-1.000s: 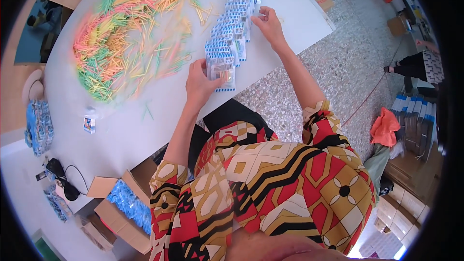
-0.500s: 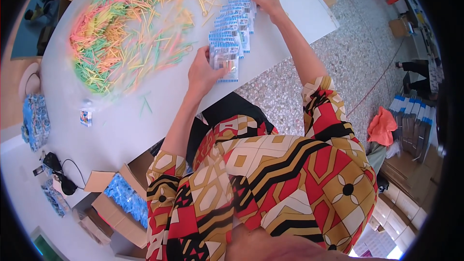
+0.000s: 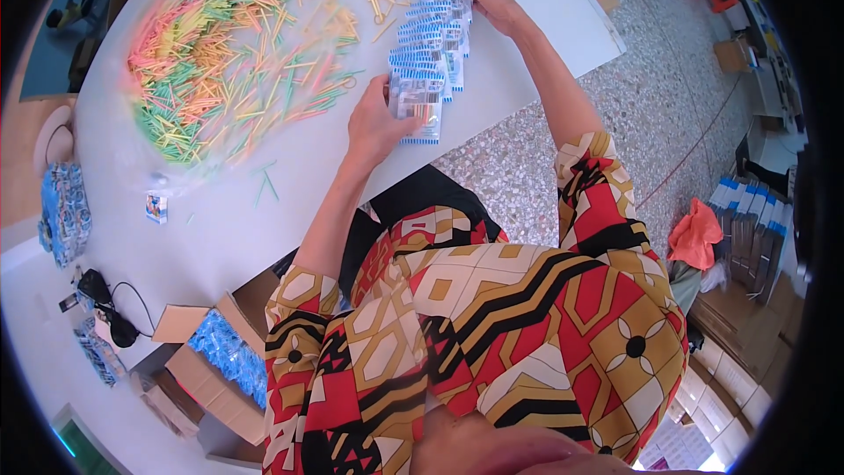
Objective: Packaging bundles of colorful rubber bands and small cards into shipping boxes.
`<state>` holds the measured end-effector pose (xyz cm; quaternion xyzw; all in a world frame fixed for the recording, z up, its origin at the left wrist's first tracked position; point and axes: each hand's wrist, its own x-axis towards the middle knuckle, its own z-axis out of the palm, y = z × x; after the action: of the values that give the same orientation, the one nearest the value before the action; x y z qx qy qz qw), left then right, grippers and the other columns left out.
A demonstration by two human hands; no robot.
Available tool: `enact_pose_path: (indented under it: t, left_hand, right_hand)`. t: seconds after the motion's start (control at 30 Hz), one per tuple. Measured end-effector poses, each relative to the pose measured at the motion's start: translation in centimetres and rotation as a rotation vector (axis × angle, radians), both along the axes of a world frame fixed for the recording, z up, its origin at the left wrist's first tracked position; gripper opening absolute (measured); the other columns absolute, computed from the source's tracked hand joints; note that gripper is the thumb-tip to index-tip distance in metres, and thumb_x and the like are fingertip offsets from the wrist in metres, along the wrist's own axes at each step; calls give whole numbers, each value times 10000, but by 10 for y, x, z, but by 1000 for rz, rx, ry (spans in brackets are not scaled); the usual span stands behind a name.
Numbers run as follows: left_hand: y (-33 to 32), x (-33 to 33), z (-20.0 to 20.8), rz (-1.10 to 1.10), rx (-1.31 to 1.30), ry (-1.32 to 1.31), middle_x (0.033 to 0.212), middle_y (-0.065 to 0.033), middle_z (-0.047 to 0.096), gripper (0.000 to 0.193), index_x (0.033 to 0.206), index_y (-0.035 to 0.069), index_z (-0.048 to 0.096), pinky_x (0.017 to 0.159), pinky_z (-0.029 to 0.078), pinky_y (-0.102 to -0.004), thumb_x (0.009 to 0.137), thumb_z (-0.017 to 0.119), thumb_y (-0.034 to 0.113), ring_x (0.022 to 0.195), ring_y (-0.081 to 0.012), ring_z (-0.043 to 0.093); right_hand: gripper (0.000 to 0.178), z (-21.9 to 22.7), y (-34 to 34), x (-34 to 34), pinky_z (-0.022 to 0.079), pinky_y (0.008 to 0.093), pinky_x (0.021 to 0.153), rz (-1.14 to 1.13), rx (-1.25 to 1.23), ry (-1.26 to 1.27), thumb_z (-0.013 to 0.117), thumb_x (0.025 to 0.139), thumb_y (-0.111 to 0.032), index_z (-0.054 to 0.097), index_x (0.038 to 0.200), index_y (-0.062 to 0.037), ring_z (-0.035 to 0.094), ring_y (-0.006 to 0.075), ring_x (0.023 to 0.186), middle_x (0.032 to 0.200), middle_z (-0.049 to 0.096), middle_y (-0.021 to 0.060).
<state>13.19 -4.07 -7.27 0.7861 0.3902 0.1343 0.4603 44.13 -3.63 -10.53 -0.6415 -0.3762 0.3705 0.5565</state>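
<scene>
the left hand [image 3: 378,126] pinches the packet row [image 3: 431,38] at its near end, likely to steady it, while the right hand [image 3: 498,7] touches its far part, grip unclear.

Right hand [image 3: 498,5] beyond left hand [image 3: 378,123]

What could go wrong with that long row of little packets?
The overlapping packets might slide out of line if the left hand or right hand bumps them. The nearest packet lies close to the edge of the table, so it could slip off. Loose coloured sticks lie beside the row, so some might get mixed in.
</scene>
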Motion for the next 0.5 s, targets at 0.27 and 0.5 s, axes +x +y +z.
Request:
enact_pose_path:
  t: [0.27, 0.5]
  left_hand:
    - [-5, -2, 4, -18, 121, -47, 1101, -136, 548, 716, 1205, 28, 469, 859, 448, -335, 591, 793, 203, 1020, -251, 545]
    - [-12, -5, 1, -18, 201, -107, 1090, -142, 545, 718, 1216, 30, 436, 863, 440, -364, 607, 790, 168, 1044, -274, 516]
  right_hand:
    - [428, 14, -5, -25, 478, 289, 921, 272, 103, 390, 481, 949, -362, 481, 1257, -64, 602, 146, 1023, 1177, 597, 55]
    - [552, 22, -37, -51, 449, 285, 937, 352, 35, 159, 479, 929, -435, 411, 1311, -42, 545, 138, 1114, 1222, 560, 54]
